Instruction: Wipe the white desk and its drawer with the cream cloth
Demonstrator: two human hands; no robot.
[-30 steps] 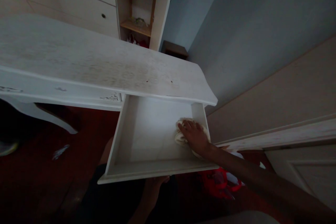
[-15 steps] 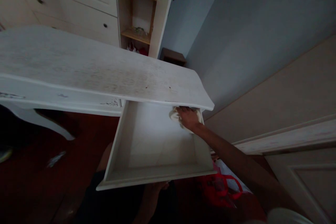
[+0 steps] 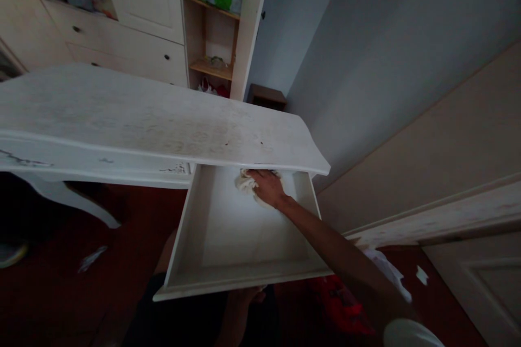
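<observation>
The right hand (image 3: pixel 268 188) is holding a cloth (image 3: pixel 245 184) inside the pulled-out drawer (image 3: pixel 228 238); dark smudges (image 3: pixel 203 134) are still marking the bench (image 3: pixel 291 143).

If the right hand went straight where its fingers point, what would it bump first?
Beyond the crumpled cream cloth under it, the right hand would probably meet the long, scuffed white tabletop's front edge, or slip underneath; depth is unclear.

Cannot fully see the cloth (image 3: pixel 245 184) under the right hand (image 3: pixel 267 188), the left hand (image 3: pixel 247 296) beneath the drawer (image 3: pixel 236 227), or the table (image 3: pixel 122 108), cut off at left.
</observation>
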